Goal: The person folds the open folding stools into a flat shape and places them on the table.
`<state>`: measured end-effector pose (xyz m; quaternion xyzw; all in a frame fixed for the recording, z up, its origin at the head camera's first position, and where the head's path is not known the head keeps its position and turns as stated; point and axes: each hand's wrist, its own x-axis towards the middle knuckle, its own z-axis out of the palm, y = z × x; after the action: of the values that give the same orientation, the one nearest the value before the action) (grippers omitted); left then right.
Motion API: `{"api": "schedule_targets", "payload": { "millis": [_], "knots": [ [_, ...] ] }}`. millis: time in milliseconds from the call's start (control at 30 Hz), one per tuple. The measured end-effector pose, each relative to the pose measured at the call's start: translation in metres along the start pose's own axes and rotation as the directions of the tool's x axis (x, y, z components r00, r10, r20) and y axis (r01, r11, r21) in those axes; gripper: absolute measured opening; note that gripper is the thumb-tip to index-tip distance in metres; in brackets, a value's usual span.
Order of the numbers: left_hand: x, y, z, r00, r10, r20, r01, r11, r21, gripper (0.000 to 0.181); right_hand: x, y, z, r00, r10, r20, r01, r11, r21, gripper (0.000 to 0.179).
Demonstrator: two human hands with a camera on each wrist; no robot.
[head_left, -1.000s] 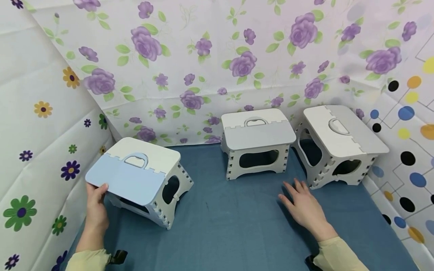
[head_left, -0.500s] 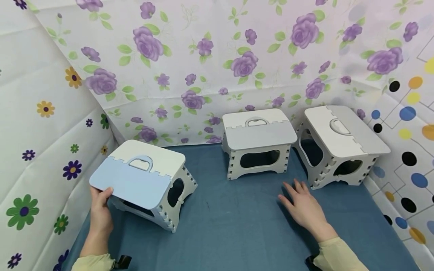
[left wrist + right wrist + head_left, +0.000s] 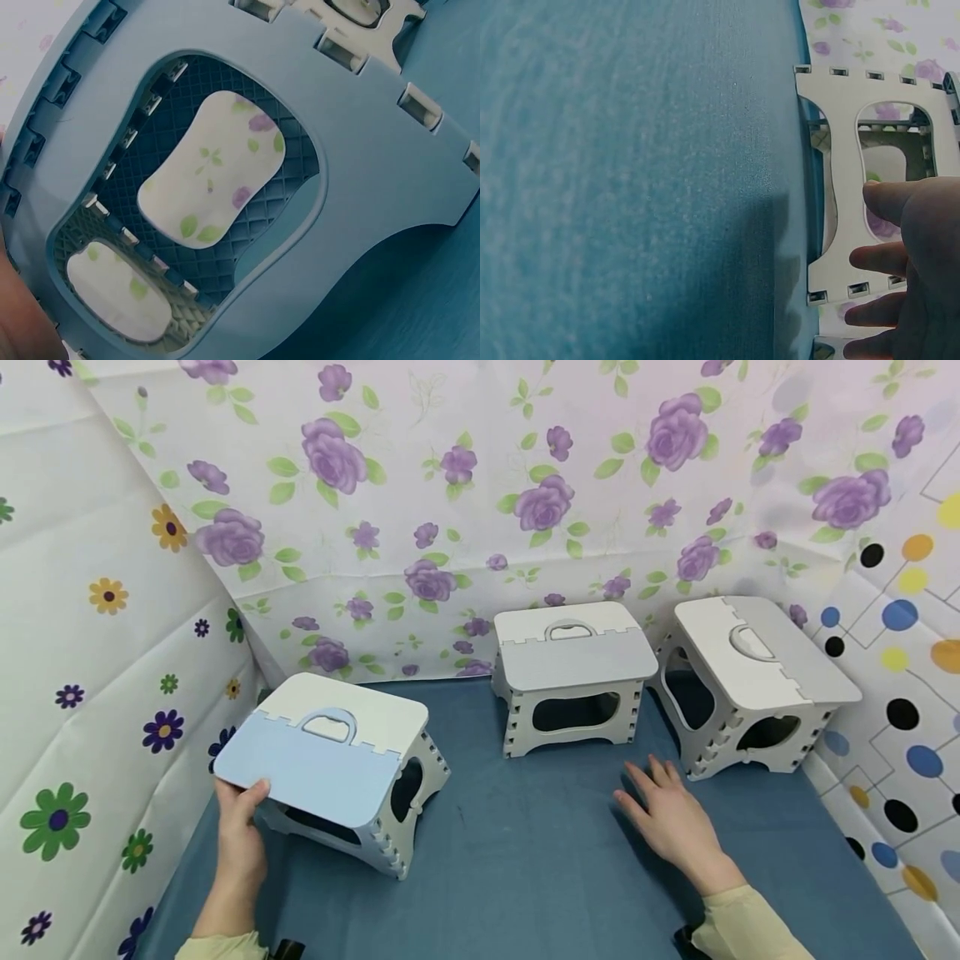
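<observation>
A folding step stool with a half light-blue, half white top stands at the left in the head view. My left hand grips its top at the near-left corner, thumb on the blue part and the other fingers hidden beneath. Close up in the left wrist view, the stool's side panel shows a large opening, with part of my hand at the lower left. My right hand holds nothing; its fingers are spread, palm down, over the blue cloth in front of two other stools.
A grey-and-white folding stool stands at the back middle, and another stool is right beside it in the corner. Flower-print cloth hangs behind, with dotted cloth along the right. Blue cloth covers the surface.
The blue-and-white stool has slid to the right and slightly nearer, with my left hand on its corner. My right hand and the other two stools stay in place.
</observation>
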<state>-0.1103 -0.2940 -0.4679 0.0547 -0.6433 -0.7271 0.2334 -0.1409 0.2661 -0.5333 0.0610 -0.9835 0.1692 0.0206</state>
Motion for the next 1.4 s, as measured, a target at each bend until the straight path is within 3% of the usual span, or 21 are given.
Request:
{"api": "schedule_targets", "payload": {
  "millis": [433, 567, 1033, 1200, 1400],
  "knots": [
    [-0.018, -0.001, 0.016, 0.999, -0.005, 0.036, 0.004, 0.999, 0.046, 0.049, -0.001, -0.006, -0.002, 1.000, 0.001, 0.002, -0.001, 1.000, 0.014, 0.065],
    [-0.024, -0.001, 0.020, 0.999, -0.016, 0.035, 0.012, 0.995, 0.097, 0.048, -0.001, -0.006, -0.001, 1.000, 0.004, 0.007, -0.004, 1.000, 0.012, 0.065],
    [-0.038, 0.001, 0.025, 0.984, -0.027, 0.179, -0.003, 0.986, 0.166, 0.050, -0.003, -0.008, 0.002, 1.000, 0.005, 0.012, -0.006, 1.000, 0.009, 0.065],
    [-0.043, -0.002, 0.022, 0.972, -0.015, 0.234, -0.052, 0.959, 0.278, 0.058, -0.003, -0.009, 0.002, 1.000, 0.001, 0.009, -0.001, 1.000, 0.005, 0.065],
    [-0.047, -0.006, 0.017, 0.937, 0.030, 0.348, -0.166, 0.915, 0.368, 0.075, -0.003, -0.012, 0.002, 1.000, 0.000, 0.001, 0.000, 1.000, -0.008, 0.065]
  ]
}}
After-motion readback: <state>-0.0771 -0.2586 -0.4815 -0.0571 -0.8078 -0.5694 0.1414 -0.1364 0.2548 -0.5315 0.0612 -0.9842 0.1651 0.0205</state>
